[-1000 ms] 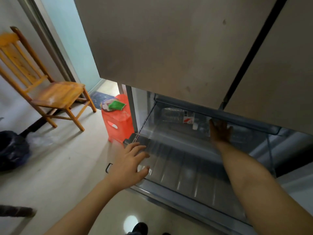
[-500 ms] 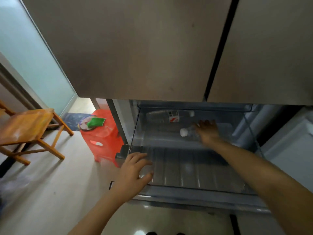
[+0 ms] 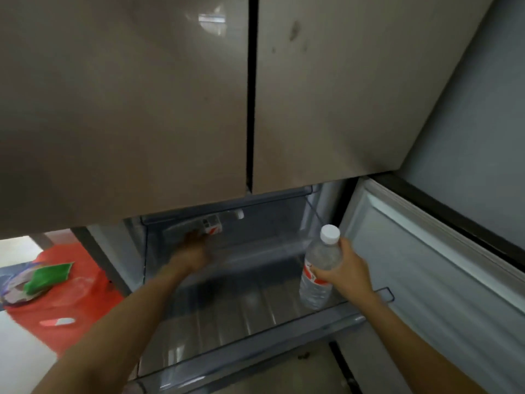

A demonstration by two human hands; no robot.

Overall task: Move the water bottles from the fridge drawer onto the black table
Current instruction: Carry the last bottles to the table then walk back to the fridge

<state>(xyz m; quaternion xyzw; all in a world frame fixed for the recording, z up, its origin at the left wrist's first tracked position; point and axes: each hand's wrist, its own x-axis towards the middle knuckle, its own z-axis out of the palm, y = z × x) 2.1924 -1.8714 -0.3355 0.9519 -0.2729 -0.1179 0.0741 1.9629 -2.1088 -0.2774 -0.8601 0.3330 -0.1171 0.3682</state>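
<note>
Since half a second ago, one water bottle (image 3: 319,270) has been lifted out of the drawer's back and is now held upright over the front right corner of the fridge drawer (image 3: 250,331), grasped around its labelled middle by the right hand (image 3: 345,273). Meanwhile the left hand (image 3: 196,248) has been taken off the drawer's front rim and reached deep inside, up to the second bottle (image 3: 210,226) lying on its side at the back. That hand is blurred and shadowed, so it cannot be told whether anything is gripped or merely touched. Most of the lying bottle is hidden under the closed upper doors (image 3: 250,95); only its label and white cap are made out. Bare ribbed floor is left across the drawer's middle and front. A red stool (image 3: 85,302) is cut off at the left edge.
</note>
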